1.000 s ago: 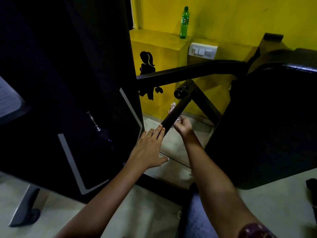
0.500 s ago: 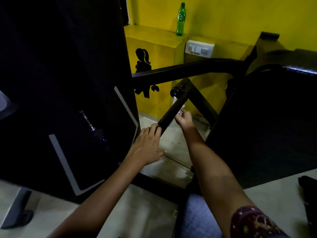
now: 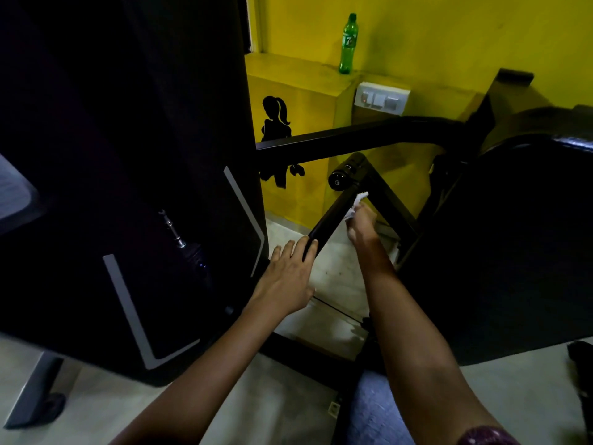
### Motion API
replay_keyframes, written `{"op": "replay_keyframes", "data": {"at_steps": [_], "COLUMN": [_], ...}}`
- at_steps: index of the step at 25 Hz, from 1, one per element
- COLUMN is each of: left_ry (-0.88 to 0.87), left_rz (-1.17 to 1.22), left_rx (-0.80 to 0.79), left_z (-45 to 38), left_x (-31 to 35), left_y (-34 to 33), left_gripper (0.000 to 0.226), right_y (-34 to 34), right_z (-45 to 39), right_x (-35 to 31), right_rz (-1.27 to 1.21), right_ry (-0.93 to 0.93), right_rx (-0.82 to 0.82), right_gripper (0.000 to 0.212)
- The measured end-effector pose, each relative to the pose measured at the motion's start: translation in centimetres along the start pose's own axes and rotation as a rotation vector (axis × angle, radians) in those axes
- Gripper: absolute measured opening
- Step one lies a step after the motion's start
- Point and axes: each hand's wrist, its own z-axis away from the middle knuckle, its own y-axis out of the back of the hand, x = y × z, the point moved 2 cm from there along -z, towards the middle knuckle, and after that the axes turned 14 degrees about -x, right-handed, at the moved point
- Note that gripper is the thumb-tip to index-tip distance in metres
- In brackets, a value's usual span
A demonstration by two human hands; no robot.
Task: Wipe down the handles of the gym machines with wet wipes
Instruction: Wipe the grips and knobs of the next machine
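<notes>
Yellow walls (image 3: 449, 33) are forming the backdrop, with a green bottle (image 3: 348, 44) standing upright on a yellow ledge (image 3: 298, 67) and a white switch plate (image 3: 382, 97) sitting just below and to its right. A black silhouette decal (image 3: 276, 123) is showing on the ledge's front face. A large black machine panel (image 3: 128, 171) with grey trim is filling the left side; a dark padded seat (image 3: 500, 252) is occupying the right. Between them a black handle (image 3: 333, 213) is slanting down from a round end cap (image 3: 338, 182) toward the near left. The left hand (image 3: 288, 277) is reaching to the lower end of that handle, fingers nearly straight and lying over it, not curled round. The right hand (image 3: 361, 224) is pinching a crumpled white wet wipe (image 3: 355, 204) and pressing it against the upper right side of the handle, just below the cap. Pale floor tiles (image 3: 333, 274) are visible beneath both hands.
</notes>
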Motion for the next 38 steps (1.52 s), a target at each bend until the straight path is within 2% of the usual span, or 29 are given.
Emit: {"op": "replay_keyframes", "data": {"at_steps": [1,2,5,8,16,18,20,24,29,33,38], "left_ry": [-0.002,-0.002,-0.002,0.004,0.062,0.079,0.095,0.127,0.162,0.172,0.143], "left_rz": [0.000,0.001,0.008,0.005,-0.134,-0.145,-0.092,-0.001,-0.016,-0.060,-0.072], "left_rx": [0.004,0.005,-0.011,-0.020,0.029,0.026,-0.020,-0.062,-0.011,0.045,0.107], "left_z": [0.0,0.0,0.0,0.2,1.5,2.2,2.8,4.2,6.0,7.1,9.2], "left_x": [0.0,0.0,0.0,0.1,0.6,0.5,0.5,0.7,0.8,0.9,0.7], "left_y": [0.1,0.1,0.3,0.4,1.2,1.3,1.1,1.0,0.6,0.4,-0.2], "left_gripper": [0.087,0.087,0.087,0.086,0.083,0.082,0.084,0.085,0.084,0.085,0.078], "right_y": [-0.4,-0.9,-1.0,-0.4,-1.0,-1.6,-2.3,-3.5,-4.4,-4.7,-5.3], "right_z": [-1.1,-1.4,-0.4,-0.4,-1.0,-0.4,0.3,1.6,3.6,5.6,7.5], "right_x": [0.0,-0.1,-0.1,-1.5,-4.1,-4.5,-4.6,-4.8,-4.3,-4.0,-3.5], "right_rz": [-0.009,0.125,0.493,0.780,1.179,1.252,1.317,1.386,1.381,1.288,1.287], "right_ry": [-0.020,0.007,0.119,0.181,0.112,0.149,0.210,0.204,0.215,0.243,0.240], "right_rx": [0.055,0.076,-0.036,-0.127,-0.336,-0.390,-0.421,-0.415,-0.463,-0.497,-0.519], "right_gripper": [0.021,0.022,0.038,0.040,0.036,0.033,0.029,0.030,0.034,0.030,0.023]}}
